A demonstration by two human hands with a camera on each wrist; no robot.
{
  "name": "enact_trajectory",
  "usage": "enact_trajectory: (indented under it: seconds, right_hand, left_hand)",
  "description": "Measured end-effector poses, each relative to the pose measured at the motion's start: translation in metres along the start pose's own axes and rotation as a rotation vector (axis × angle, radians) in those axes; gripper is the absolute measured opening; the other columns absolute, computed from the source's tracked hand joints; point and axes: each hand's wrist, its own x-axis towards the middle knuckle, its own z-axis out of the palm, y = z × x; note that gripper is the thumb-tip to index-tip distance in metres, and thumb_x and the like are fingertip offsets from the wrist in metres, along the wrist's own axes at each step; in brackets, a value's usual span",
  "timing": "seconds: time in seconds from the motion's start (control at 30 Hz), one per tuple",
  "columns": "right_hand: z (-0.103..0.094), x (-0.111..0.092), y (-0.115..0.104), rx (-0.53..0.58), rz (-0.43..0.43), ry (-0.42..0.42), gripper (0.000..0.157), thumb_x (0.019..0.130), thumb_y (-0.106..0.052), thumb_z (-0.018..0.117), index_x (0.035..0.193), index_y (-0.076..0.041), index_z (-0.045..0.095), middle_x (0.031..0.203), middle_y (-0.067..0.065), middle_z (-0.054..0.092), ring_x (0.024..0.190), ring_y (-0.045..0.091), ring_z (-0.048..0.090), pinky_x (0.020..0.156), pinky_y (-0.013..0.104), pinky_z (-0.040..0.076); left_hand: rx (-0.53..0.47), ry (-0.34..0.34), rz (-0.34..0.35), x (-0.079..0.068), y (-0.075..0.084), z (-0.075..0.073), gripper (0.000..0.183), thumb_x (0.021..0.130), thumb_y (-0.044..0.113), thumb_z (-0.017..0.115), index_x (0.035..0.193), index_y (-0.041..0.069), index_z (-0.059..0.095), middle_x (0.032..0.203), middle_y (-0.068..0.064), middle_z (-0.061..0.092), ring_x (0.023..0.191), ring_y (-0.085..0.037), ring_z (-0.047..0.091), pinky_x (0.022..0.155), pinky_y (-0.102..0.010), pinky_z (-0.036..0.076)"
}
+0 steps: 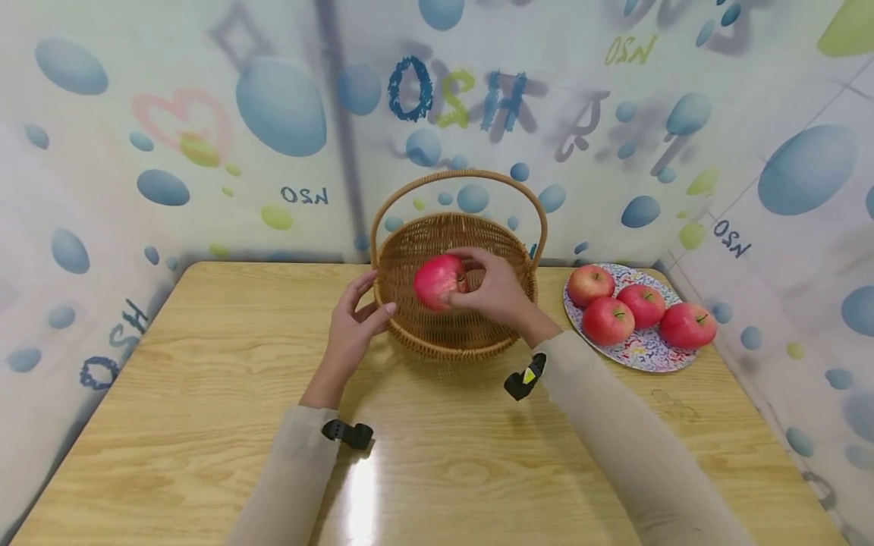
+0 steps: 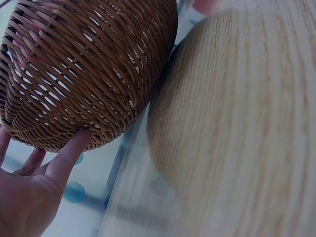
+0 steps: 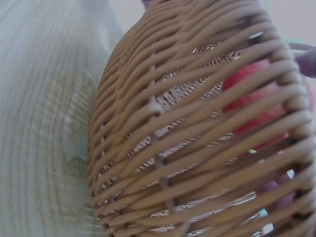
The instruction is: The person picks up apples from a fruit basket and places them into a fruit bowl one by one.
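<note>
In the head view my right hand (image 1: 497,292) grips a red apple (image 1: 437,282), thumb in front and fingers over its top. It holds the apple within the opening of a brown wicker basket (image 1: 451,350) with a tall arched handle. Through the weave, the right wrist view shows part of the red apple (image 3: 254,98). My left hand (image 1: 355,318) touches the basket's left side near the handle's foot. Seen from the left wrist, the left hand's (image 2: 37,192) thumb lies against the outer wicker (image 2: 94,74), its fingers spread and fairly straight.
Right of the basket, a round patterned plate (image 1: 655,360) bears several red apples (image 1: 608,321). Everything stands on a light wooden table (image 1: 239,364). A wall covering (image 1: 437,45) with blue spots rises behind the basket and along the table's sides.
</note>
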Motion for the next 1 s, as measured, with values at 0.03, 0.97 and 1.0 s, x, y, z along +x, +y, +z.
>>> enact_trajectory:
  seconds: [0.03,0.97,1.0]
  right_hand:
    - [0.000,-0.001,0.001,0.035,0.005,0.012,0.066,0.077,-0.018,0.085,0.138,-0.013,0.059,0.136,0.009,0.060,0.122,0.028,0.058,0.095,0.046,0.057]
    - [-0.027,-0.067,-0.007,0.207,-0.196,0.195,0.066,0.076,-0.005,0.083,0.136,-0.008,0.056,0.138,0.009,0.059,0.125,0.017,0.060,0.097,0.023,0.054]
    - [-0.029,-0.070,-0.006,0.198,-0.206,0.205,0.066,0.076,-0.005,0.084,0.136,-0.008,0.056,0.137,0.009,0.060,0.124,0.015,0.061,0.097,0.023,0.054]
  left_hand:
    - [-0.003,-0.001,0.000,0.000,0.000,0.000,0.066,0.097,0.017,0.068,0.156,0.018,0.037,0.165,-0.008,0.028,0.141,-0.039,0.048,0.080,-0.021,0.059]
    - [-0.009,-0.007,-0.008,0.000,0.001,0.001,0.065,0.099,0.014,0.065,0.157,0.017,0.035,0.166,-0.008,0.025,0.138,-0.041,0.049,0.078,-0.020,0.059]
    - [-0.007,-0.007,-0.009,0.000,0.001,0.001,0.066,0.099,0.014,0.065,0.157,0.017,0.035,0.166,-0.008,0.024,0.138,-0.041,0.049,0.078,-0.020,0.059]
